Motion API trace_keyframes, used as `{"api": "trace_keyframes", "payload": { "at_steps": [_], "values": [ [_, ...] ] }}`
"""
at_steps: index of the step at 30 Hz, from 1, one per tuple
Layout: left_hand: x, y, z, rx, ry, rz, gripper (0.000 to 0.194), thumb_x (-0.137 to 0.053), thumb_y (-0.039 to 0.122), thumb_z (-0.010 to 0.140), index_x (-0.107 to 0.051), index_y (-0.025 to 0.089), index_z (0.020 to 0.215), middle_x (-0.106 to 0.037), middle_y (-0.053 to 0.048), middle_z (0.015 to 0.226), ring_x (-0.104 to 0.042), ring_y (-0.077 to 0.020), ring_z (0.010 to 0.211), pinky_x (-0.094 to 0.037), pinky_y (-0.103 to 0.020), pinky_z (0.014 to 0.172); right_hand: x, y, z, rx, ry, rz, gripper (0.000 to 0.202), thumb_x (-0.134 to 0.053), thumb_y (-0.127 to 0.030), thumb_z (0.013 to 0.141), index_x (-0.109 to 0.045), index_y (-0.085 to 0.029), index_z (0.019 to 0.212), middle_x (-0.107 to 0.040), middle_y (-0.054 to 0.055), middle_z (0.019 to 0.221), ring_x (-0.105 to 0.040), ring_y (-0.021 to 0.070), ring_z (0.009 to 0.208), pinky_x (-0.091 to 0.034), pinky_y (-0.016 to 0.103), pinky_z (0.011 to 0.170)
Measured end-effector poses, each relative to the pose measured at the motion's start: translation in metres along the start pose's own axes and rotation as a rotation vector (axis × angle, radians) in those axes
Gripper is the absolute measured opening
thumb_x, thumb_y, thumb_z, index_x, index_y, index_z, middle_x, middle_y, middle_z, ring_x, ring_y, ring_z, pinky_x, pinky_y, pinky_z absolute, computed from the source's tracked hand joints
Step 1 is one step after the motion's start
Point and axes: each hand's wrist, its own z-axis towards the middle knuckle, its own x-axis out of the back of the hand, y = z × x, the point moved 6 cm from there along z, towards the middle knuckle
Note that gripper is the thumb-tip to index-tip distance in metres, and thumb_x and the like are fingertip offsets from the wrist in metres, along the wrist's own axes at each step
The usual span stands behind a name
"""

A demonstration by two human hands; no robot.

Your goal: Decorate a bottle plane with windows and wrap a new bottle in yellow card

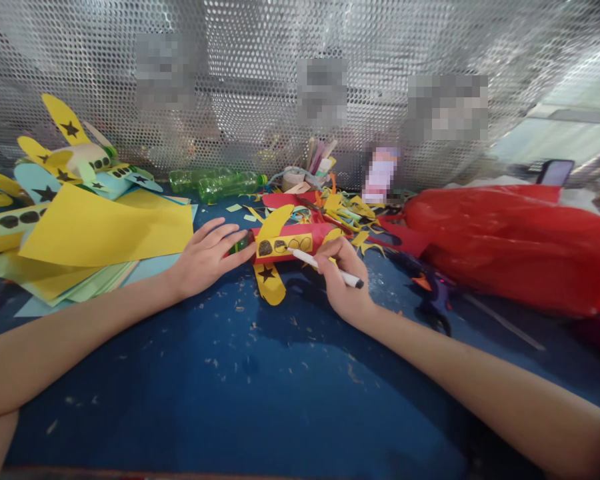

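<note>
A toy plane (320, 233), made from a green bottle wrapped in red paper, lies on its side on the blue table. Its yellow paper wings (271, 285) stick out, the lower one bearing a black star. On a yellow strip along its body are several round windows, the left ones filled in black, the right ones only outlined. My right hand (347, 280) grips a white marker pen (310, 259), its tip at the strip. Lying with fingers spread, my left hand (207, 257) touches the bottle's neck end.
Yellow and pale paper sheets (110, 230) are piled at left, before several finished paper planes (80, 160). Green bottles (220, 183), a pot of sticks and paper scraps (347, 210) lie behind. A large red plastic bag (505, 247) and dark scissors (437, 293) are at right.
</note>
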Motion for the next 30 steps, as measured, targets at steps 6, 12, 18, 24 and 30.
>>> {"api": "trace_keyframes", "payload": {
  "at_steps": [6, 12, 18, 24, 30],
  "values": [
    [0.0012, -0.0003, 0.0000, 0.004, 0.017, -0.058, 0.038, -0.054, 0.011, 0.089, -0.055, 0.025, 0.125, -0.065, -0.007, 0.118, -0.052, -0.0210, 0.116, -0.036, -0.042, 0.108, 0.0000, 0.0009, -0.0003, -0.009, 0.002, 0.004, 0.019, -0.050, -0.019, 0.086, -0.045, -0.022, 0.068, -0.049, -0.003, 0.066, -0.047, 0.0123, 0.061, -0.037, 0.031, 0.060],
    [-0.0011, -0.0007, -0.0014, 0.011, 0.006, -0.060, 0.041, -0.054, 0.011, 0.089, -0.054, 0.027, 0.127, -0.064, -0.005, 0.119, -0.052, -0.0204, 0.116, -0.036, -0.043, 0.108, 0.0003, 0.0004, -0.0002, 0.004, 0.006, -0.001, 0.019, -0.050, -0.018, 0.085, -0.045, -0.022, 0.067, -0.049, -0.003, 0.066, -0.047, 0.0125, 0.061, -0.037, 0.031, 0.060],
    [-0.0014, -0.0013, -0.0015, 0.028, -0.002, -0.090, 0.044, -0.053, 0.011, 0.090, -0.051, 0.028, 0.130, -0.064, -0.005, 0.122, -0.051, -0.0203, 0.118, -0.034, -0.043, 0.109, 0.0004, 0.0011, -0.0003, -0.009, 0.009, 0.008, 0.019, -0.050, -0.019, 0.085, -0.044, -0.022, 0.067, -0.049, -0.003, 0.066, -0.047, 0.0130, 0.061, -0.037, 0.031, 0.061],
    [0.0001, -0.0004, 0.0002, 0.004, -0.005, -0.032, 0.038, -0.053, 0.013, 0.090, -0.055, 0.026, 0.125, -0.065, -0.006, 0.119, -0.053, -0.0207, 0.115, -0.038, -0.042, 0.107, 0.0000, 0.0016, -0.0001, -0.014, -0.001, 0.022, 0.020, -0.050, -0.018, 0.085, -0.044, -0.022, 0.066, -0.048, -0.003, 0.065, -0.046, 0.0126, 0.061, -0.037, 0.031, 0.060],
    [-0.0014, -0.0019, -0.0013, 0.034, 0.000, -0.124, 0.042, -0.054, 0.010, 0.089, -0.054, 0.026, 0.128, -0.064, -0.007, 0.121, -0.051, -0.0206, 0.118, -0.032, -0.043, 0.111, -0.0006, 0.0004, 0.0002, -0.010, -0.005, 0.013, 0.019, -0.050, -0.018, 0.084, -0.045, -0.022, 0.067, -0.048, -0.003, 0.064, -0.047, 0.0130, 0.061, -0.037, 0.031, 0.060]
  ]
}}
